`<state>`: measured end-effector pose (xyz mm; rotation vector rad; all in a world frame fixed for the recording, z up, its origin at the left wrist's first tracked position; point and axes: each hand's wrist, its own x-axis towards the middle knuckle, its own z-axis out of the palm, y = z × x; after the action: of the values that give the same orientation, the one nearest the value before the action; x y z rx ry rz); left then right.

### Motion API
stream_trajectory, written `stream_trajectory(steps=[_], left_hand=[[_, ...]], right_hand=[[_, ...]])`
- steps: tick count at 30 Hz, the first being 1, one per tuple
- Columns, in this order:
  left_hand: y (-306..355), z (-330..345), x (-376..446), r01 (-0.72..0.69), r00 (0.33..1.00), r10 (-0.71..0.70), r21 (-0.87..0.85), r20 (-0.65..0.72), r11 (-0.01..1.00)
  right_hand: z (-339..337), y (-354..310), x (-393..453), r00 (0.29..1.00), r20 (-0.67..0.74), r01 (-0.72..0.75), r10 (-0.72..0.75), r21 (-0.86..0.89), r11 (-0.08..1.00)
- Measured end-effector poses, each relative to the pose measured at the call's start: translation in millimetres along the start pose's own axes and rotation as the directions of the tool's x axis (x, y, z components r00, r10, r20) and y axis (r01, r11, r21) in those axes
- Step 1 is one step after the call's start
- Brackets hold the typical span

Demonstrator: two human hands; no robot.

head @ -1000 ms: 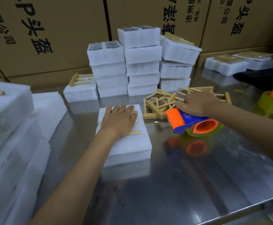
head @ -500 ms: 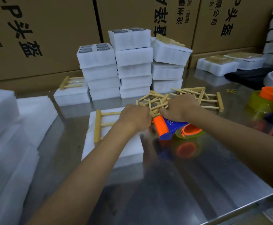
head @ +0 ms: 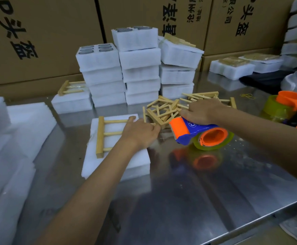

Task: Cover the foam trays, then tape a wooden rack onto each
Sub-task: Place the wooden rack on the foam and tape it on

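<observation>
Head view shows the left hand point(head: 140, 133) pressing flat on the wooden rack point(head: 107, 136), pinning it on the covered foam tray point(head: 115, 161) at frame centre, likely so it cannot slide under tape. Right of it, the right hand point(head: 200, 112) grips the tape dispenser point(head: 197, 133), orange nose aimed at the tray's right edge, apparently ready to lay a strip. Spare racks point(head: 179, 106) lie heaped just behind.
</observation>
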<state>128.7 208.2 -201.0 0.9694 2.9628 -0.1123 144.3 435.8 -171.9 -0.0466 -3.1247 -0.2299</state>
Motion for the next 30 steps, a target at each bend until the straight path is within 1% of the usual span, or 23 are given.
stream_trajectory(steps=[3,6,7,9,13,16,19,23,24,27,30], left_hand=[[-2,4,3,-0.003,1.000,0.003,-0.061,-0.004,0.998],[-6,8,4,-0.048,0.998,0.037,-0.223,-0.053,0.974],[-8,9,3,-0.066,0.996,0.049,-0.250,-0.071,0.966],[-10,10,3,-0.095,0.991,0.067,-0.265,-0.115,0.960],[-11,11,4,-0.122,0.980,0.066,-0.306,-0.186,0.944],[-11,12,5,-0.115,0.982,0.061,-0.313,-0.179,0.943],[-10,10,5,-0.093,0.987,0.049,-0.296,-0.152,0.951],[-8,8,5,-0.100,0.986,0.056,-0.288,-0.154,0.953],[-8,8,5,-0.108,0.984,0.059,-0.300,-0.168,0.948],[-12,10,3,-0.129,0.974,0.037,-0.409,-0.226,0.903],[-15,10,1,-0.131,0.974,0.041,-0.406,-0.225,0.905]], right_hand=[[-1,-5,-3,1.000,-0.018,-0.010,0.009,-0.045,0.999],[-2,-24,-1,1.000,-0.015,-0.005,0.003,-0.147,0.989],[-2,-30,-1,1.000,-0.019,-0.005,0.002,-0.170,0.985],[-3,-35,-2,0.999,-0.033,-0.019,0.013,-0.191,0.981],[-5,-40,-8,0.993,-0.056,-0.111,0.104,-0.143,0.984],[-5,-55,-11,0.986,-0.089,-0.153,0.138,-0.183,0.971],[-5,-69,-12,0.987,-0.110,-0.142,0.116,-0.270,0.952],[-2,-76,-14,0.982,-0.110,-0.179,0.151,-0.317,0.931],[-2,-77,-15,0.980,-0.103,-0.195,0.170,-0.323,0.926],[-5,-77,-13,0.969,-0.040,-0.242,0.243,-0.341,0.908],[-7,-76,-11,0.971,-0.035,-0.236,0.238,-0.323,0.917]])
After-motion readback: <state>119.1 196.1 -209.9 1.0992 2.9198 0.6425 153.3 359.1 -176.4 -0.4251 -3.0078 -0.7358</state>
